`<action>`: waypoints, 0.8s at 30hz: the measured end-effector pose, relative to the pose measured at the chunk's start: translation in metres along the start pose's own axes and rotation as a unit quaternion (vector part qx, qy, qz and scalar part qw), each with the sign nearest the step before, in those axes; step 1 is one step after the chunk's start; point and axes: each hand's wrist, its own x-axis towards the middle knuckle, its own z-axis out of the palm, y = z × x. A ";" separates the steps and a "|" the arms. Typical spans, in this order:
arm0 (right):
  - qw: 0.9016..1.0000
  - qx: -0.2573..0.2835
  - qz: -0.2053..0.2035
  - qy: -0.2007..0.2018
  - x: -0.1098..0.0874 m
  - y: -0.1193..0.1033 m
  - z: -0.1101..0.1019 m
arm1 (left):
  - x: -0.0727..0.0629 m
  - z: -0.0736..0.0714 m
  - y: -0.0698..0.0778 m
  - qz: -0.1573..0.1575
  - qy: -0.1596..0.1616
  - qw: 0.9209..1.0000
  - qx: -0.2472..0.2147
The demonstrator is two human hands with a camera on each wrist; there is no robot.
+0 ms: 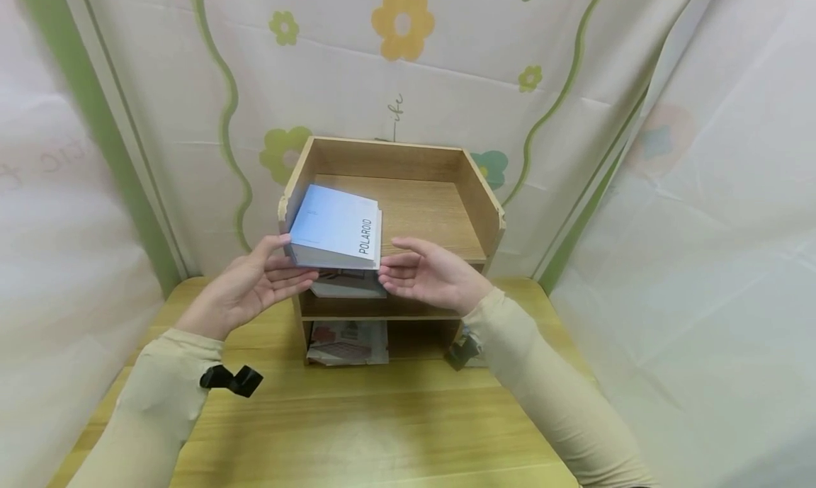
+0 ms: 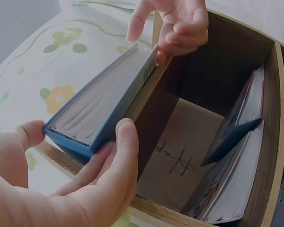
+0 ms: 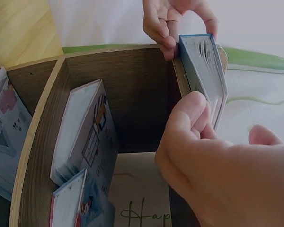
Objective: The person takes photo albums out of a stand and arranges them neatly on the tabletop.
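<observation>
Fingers (image 1: 293,274) of the left hand (image 1: 245,290) are clamped on the near left corner of a blue-and-white album (image 1: 334,219), thumb at its side edge and the others spread along its near end and underneath. That album, lettered POLAROID on its cover, is at the left of the top tier of the wooden shelf (image 1: 433,215), close to the shelf's left side wall, with its near end jutting past the shelf's front edge; whether its far end rests on the board I cannot tell. At the album's near right corner, in front of the shelf, the right hand (image 1: 440,275) touches it with relaxed fingertips, its thumb standing apart and off the cover. Below, in the shelf's middle compartment, a book (image 1: 347,286) lies toward the left, and the right wrist view shows a second book (image 3: 75,208) in there with it. The shelf's bottom compartment holds another book (image 1: 347,343), also toward the left, with a red and pale cover. Under the shelf is a yellowish wooden table (image 1: 376,431); behind the shelf hangs a pale cloth (image 1: 459,35) with flowers and green winding stems. Both forearms, in cream sleeves (image 1: 535,360), reach in from the shelf's front.
</observation>
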 end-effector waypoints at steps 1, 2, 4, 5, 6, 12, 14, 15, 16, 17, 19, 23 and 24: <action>1.000 -0.006 -0.001 0.002 0.001 0.000 0.001 | 0.001 0.001 0.000 -0.001 -0.001 1.000 -0.003; 1.000 -0.009 -0.002 0.005 0.001 0.000 0.002 | 0.002 0.001 0.000 -0.002 -0.004 1.000 -0.003; 1.000 -0.015 -0.005 0.011 0.002 0.000 0.003 | 0.004 0.002 0.000 -0.005 -0.002 1.000 -0.002; 1.000 -0.018 -0.008 0.014 0.003 0.001 0.004 | 0.004 0.002 0.000 -0.007 -0.002 1.000 0.001; 1.000 -0.023 -0.010 0.017 0.004 0.001 0.005 | 0.005 0.002 0.000 -0.008 -0.001 1.000 0.006; 0.996 -0.076 -0.028 0.027 0.008 0.003 0.010 | 0.004 0.002 0.000 -0.007 -0.001 0.999 0.032; 0.995 -0.086 -0.032 0.030 0.008 0.004 0.010 | 0.004 0.002 -0.001 -0.008 0.004 0.999 0.034; 0.995 -0.087 -0.032 0.030 0.009 0.005 0.011 | 0.004 0.003 -0.001 -0.008 0.006 0.999 0.036; 0.995 -0.086 -0.031 0.030 0.009 0.006 0.011 | 0.004 0.004 -0.002 -0.008 0.009 0.999 0.036; 0.996 -0.084 -0.028 0.029 0.010 0.006 0.011 | 0.005 0.004 -0.003 -0.008 0.008 0.999 0.038; 0.996 -0.080 -0.022 0.028 0.011 0.008 0.011 | 0.006 0.006 -0.004 -0.006 0.005 0.999 0.040; 0.996 -0.083 -0.021 0.030 0.013 0.009 0.011 | 0.007 0.010 -0.004 0.000 -0.008 0.998 0.054; 0.995 -0.089 -0.025 0.031 0.013 0.009 0.011 | 0.007 0.011 -0.003 0.000 -0.008 0.998 0.058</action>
